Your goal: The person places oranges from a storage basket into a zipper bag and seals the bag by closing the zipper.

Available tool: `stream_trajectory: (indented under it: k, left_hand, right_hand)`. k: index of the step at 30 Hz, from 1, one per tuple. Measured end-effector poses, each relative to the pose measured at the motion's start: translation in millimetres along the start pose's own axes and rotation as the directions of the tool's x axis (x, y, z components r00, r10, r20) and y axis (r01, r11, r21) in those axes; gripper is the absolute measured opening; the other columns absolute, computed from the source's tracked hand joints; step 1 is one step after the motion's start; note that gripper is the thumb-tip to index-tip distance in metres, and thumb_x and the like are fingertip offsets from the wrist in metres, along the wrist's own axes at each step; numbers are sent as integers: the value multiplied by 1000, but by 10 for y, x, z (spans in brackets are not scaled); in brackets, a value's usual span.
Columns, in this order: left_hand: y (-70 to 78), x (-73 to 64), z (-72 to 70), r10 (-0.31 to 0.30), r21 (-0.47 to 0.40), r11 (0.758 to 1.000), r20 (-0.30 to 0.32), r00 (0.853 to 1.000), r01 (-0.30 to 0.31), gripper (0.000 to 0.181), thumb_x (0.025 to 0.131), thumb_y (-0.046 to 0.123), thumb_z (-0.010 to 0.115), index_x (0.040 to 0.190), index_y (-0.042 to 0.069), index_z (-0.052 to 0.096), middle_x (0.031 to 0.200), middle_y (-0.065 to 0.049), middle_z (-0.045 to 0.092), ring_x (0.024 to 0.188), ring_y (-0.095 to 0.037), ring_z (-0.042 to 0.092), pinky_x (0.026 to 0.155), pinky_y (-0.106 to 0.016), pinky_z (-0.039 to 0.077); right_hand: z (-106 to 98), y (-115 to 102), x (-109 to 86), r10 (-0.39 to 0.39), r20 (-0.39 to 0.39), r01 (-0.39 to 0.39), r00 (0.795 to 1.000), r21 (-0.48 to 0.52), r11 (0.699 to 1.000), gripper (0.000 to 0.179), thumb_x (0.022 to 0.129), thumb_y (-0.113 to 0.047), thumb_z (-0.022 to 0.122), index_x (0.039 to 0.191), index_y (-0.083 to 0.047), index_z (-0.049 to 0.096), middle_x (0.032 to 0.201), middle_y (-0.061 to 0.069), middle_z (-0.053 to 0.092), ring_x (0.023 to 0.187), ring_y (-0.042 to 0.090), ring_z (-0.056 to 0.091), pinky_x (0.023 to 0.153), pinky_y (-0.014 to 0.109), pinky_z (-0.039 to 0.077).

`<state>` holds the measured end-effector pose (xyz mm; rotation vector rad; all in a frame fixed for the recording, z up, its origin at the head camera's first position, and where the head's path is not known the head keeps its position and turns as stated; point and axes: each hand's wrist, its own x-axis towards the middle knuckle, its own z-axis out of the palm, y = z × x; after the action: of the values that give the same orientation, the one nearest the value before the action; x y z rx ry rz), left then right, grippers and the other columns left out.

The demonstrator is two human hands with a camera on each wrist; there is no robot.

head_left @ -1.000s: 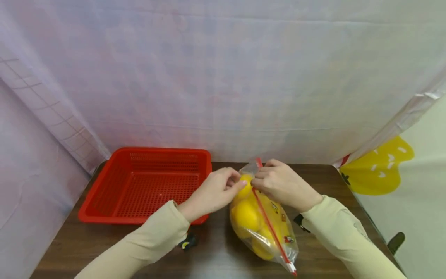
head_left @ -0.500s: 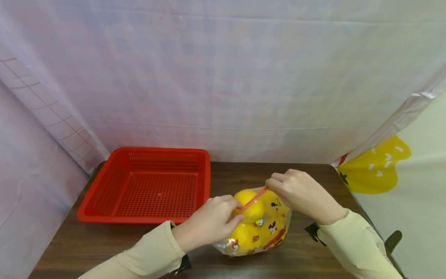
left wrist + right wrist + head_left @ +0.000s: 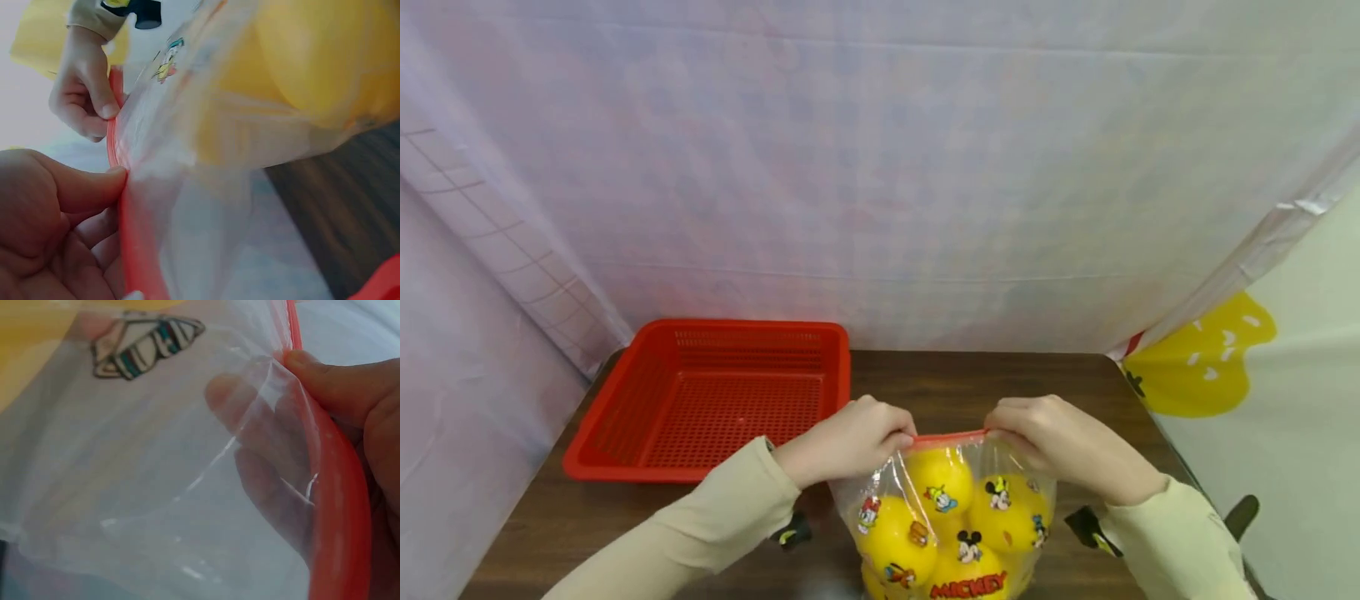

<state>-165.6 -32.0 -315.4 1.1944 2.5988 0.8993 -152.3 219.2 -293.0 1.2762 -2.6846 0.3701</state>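
A clear zip bag [image 3: 955,533] printed with cartoon figures hangs upright between both hands, its red zip edge [image 3: 951,438] at the top. Several yellow balls or round fruits [image 3: 891,542] fill it; their exact kind I cannot tell. At the left end of the red strip, my left hand [image 3: 857,437] pinches the edge between thumb and fingers. My right hand [image 3: 1063,442] grips the strip farther right. In the right wrist view, the thumb [image 3: 337,387] presses the red edge while other fingers show through the clear plastic.
A red plastic basket [image 3: 707,475] with a slotted bottom stands at the table's left. The dark wooden table [image 3: 970,379] ends at a pale hanging cloth behind. A yellow shape [image 3: 1202,358] is on the cloth at right.
The bag lay tilted with its zip strip running toward me; now it is turned with the strip across the top. Both hands have come nearer, and the strip is stretched between them.
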Motion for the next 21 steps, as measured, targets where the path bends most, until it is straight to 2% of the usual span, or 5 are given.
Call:
stream_trajectory:
  k: [4,8,12,15,21]
  left_hand:
    - [-161,217,27,-63,14,998,21,998,62,15,90,13,55,87,6,68,72,2,63,57,-4,52,55,-17,44]
    - [-342,498,-17,-142,89,986,38,989,138,14,89,10,55,87,6,68,77,0,64,65,-10,55,61,-22,46]
    - [-535,743,-32,-205,158,968,59,977,194,15,86,3,54,80,4,68,76,-2,63,66,-12,53,63,-23,44]
    - [-647,884,-13,-243,165,959,67,968,229,18,83,-3,50,72,4,64,68,-1,57,60,-11,46,56,-21,39]
    - [-758,1112,21,-351,164,926,52,935,339,28,79,-6,50,56,9,49,56,2,39,54,-11,33,48,-21,28]
  right_hand:
    - [172,240,81,93,23,-93,995,-4,996,10,81,-5,65,83,-15,64,78,-9,59,67,1,55,60,21,48]
    - [324,479,246,194,38,-193,980,-35,981,5,84,-7,62,83,-12,63,77,-6,60,67,6,56,61,27,48]
    - [476,673,425,309,87,-306,947,-37,951,6,88,-13,58,84,-13,63,76,-5,59,65,7,54,61,29,47]
    - [565,798,521,383,120,-382,916,-34,923,9,89,-15,56,85,-13,64,78,-3,61,66,9,55,62,30,47]
    - [669,1034,645,451,153,-448,879,-50,892,13,89,-10,52,89,-11,65,85,2,64,76,16,59,68,37,49]
